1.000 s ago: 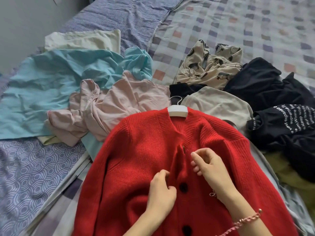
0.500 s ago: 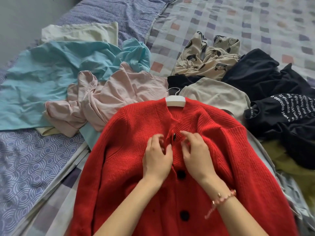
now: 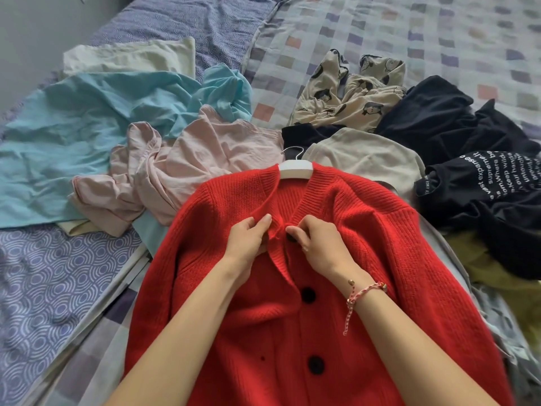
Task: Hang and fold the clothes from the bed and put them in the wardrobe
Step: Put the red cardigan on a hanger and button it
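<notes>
Closing top button (image 3: pixel 290 237) of red cardigan (image 3: pixel 366 259) on white hanger (image 3: pixel 295 168).
Lies flat on bed (image 3: pixel 380 30), with placket (image 3: pixel 281 259) running straight down from hanger toward the body. Pinches placket edge with left hand (image 3: pixel 248 238), just below hanger and to its left; pinches top button with right hand (image 3: pixel 319 244), directly opposite (both equally near). Draw edges together across placket line.

A home bedroom: a quilt-covered bed (image 3: pixel 380 30) strewn with clothes (image 3: pixel 87 112).

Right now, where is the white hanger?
In the head view, the white hanger sits near centre, in the neckline of the red cardigan; its hook points between the pink top on the left and the beige garment on the right.
</notes>
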Demonstrator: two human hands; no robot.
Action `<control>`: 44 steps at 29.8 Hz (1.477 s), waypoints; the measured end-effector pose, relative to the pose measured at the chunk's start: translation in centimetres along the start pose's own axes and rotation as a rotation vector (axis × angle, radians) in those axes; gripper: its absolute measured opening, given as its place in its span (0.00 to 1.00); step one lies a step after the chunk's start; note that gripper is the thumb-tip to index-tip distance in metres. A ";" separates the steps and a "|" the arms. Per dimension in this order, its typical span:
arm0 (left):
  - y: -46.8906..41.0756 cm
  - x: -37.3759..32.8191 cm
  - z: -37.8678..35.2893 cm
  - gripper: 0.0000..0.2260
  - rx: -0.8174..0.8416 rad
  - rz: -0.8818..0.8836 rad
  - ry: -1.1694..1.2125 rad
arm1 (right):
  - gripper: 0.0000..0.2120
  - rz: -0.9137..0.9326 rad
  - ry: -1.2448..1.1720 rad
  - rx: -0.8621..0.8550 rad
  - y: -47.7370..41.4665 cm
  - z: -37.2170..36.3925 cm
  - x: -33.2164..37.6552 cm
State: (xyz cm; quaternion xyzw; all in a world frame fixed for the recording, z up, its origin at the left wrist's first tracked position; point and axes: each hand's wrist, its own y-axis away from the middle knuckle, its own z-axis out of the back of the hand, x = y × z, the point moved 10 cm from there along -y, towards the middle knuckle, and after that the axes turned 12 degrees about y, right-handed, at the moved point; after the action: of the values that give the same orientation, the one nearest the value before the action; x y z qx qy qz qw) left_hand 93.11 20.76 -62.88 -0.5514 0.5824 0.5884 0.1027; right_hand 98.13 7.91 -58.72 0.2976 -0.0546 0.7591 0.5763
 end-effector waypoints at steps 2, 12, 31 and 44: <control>0.5 -0.5 -0.1 0.05 -0.022 -0.042 0.052 | 0.09 -0.036 -0.107 0.011 0.1 0.4 -0.3; 2.7 -5.9 -2.6 0.05 -0.052 -0.494 -0.495 | 0.04 -0.070 -0.386 -0.032 -0.2 2.7 0.4; 2.2 -0.4 -2.9 0.03 0.154 0.161 0.233 | 0.07 -0.156 -0.850 0.009 0.4 2.3 1.0; 4.5 -6.1 -2.3 0.03 -0.088 -0.625 -0.509 | 0.08 -0.354 -0.675 -0.307 0.9 0.7 -1.2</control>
State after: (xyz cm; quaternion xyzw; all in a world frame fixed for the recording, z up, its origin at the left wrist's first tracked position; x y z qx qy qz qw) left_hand 93.16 20.72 -54.95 -0.5423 0.3169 0.6710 0.3939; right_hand 97.84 6.33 -58.49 0.4455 -0.3012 0.4911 0.6853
